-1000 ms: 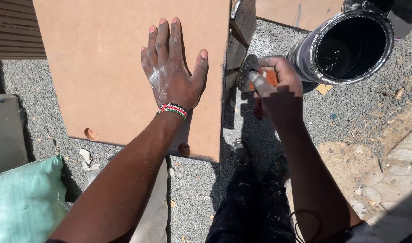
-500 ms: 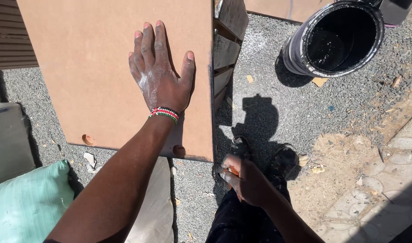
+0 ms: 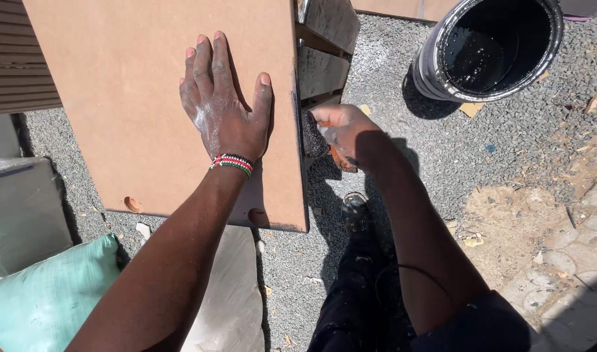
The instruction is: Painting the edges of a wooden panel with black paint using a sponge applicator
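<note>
My left hand (image 3: 223, 104) lies flat, fingers spread, on a large brown fibreboard panel (image 3: 116, 98) with round recesses near its front edge. A beaded band circles that wrist. My right hand (image 3: 341, 127) grips a small paint roller (image 3: 313, 135) with a dark, wet sleeve and an orange handle. The roller presses against the panel's right edge, which looks dark along its length. A black paint bucket (image 3: 487, 49) with dark liquid stands on the gravel to the upper right, apart from both hands.
Wooden crate slats (image 3: 324, 45) sit under the panel's right side. A pale green sack (image 3: 47, 296) and a grey sheet (image 3: 227, 306) lie at lower left. My paint-spattered trousers and shoes (image 3: 355, 212) stand on grey gravel; paving stones (image 3: 572, 261) are at right.
My right hand dropped from beside the bucket down to my legs, then rose with the roller to the panel's right edge. My left hand stayed flat on the panel.
</note>
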